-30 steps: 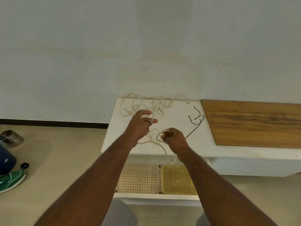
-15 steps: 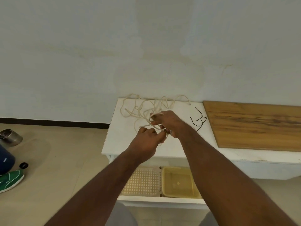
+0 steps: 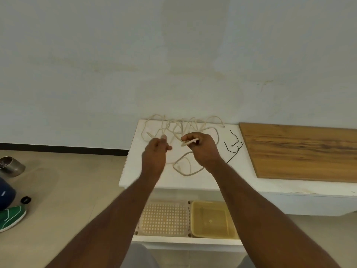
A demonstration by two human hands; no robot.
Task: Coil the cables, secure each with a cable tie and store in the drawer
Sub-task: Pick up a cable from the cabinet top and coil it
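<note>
A long cream cable point(image 3: 181, 126) lies tangled on the white table point(image 3: 154, 182) near the wall. My right hand point(image 3: 202, 149) grips a few loops of it, and a loop point(image 3: 185, 167) hangs below that hand onto the table. My left hand point(image 3: 156, 151) is beside it to the left, fingers curled round a strand of the same cable. Black cable ties point(image 3: 233, 146) lie to the right of my right hand. Below the table edge the drawer point(image 3: 185, 238) stands open.
In the drawer sit a perforated cream basket point(image 3: 164, 219) and a yellow tub point(image 3: 212, 219). A wooden board point(image 3: 301, 151) covers the table's right part. On the floor at left are a metal tin point(image 3: 11, 166), a dark blue object point(image 3: 5, 192) and a green shoe point(image 3: 11, 217).
My hands were together half a second ago. Now they have drawn apart, the left moving left along the cable, and a loop has formed below my right hand.
</note>
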